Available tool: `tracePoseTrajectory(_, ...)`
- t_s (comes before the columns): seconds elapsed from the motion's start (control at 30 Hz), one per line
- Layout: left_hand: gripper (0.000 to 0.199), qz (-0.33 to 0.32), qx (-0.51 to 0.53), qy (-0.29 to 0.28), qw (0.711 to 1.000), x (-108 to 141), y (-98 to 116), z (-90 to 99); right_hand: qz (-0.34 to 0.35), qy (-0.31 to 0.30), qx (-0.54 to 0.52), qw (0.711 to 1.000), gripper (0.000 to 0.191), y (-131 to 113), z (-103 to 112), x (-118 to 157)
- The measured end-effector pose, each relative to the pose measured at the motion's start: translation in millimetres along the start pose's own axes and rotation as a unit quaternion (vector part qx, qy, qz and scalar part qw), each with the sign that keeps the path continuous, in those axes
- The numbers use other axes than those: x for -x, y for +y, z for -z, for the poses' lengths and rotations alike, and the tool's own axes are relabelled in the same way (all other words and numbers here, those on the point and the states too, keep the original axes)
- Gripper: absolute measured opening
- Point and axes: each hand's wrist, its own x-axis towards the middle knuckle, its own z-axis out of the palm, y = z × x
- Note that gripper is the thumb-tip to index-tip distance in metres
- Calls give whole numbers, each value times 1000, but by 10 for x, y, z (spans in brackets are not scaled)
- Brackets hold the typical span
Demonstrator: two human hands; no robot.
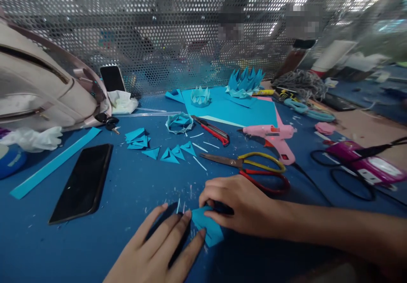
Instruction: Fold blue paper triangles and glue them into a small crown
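A small folded piece of blue paper lies on the blue tabletop close to me. My right hand has its fingers curled, pinching the paper's upper edge between thumb and fingers. Spread flat, my left hand presses on the table, its thumb and a fingertip touching the paper's left side. Beyond my hands, several folded blue triangles form a loose row beside a stack of folded pieces. Behind them sits a spiky paper ring. Scissors with yellow and red handles lie just past my right hand.
A pink glue gun and a red cutter lie beyond the scissors. At left are a black phone, a blue paper strip and a pale bag. Two paper crowns stand at the back, before a perforated metal panel.
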Motion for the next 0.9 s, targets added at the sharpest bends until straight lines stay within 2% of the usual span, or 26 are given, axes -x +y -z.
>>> tracePoseTrajectory(0.13, 53, 31, 18, 32, 999, -2, 34, -54, -14, 24, -8, 1000, 8, 6, -49, 26)
tracePoseTrajectory(0.23, 48, 60, 24, 56, 996, 46, 96, -139, -18, 42, -1, 999, 12, 10, -74, 36)
tracePoseTrajectory(0.3, 46, 49, 21, 51, 997, 70, 112, -172, -9, 52, -1, 999, 10, 17, -83, 42)
tracePoseTrajectory(0.43, 51, 36, 14, 46, 998, 81, 99, -193, 31, 80, 16, 996, 10, 28, -96, 56)
tracePoseTrajectory(0.73, 54, 62, 37, 52, 996, 94, 123, -238, 139, 102, 124, 977, 25, 25, -83, 95)
tracePoseTrajectory(0.9, 56, 56, 28, 41, 997, 76, 100, -219, 163, 107, 164, 967, 22, 39, -68, 113)
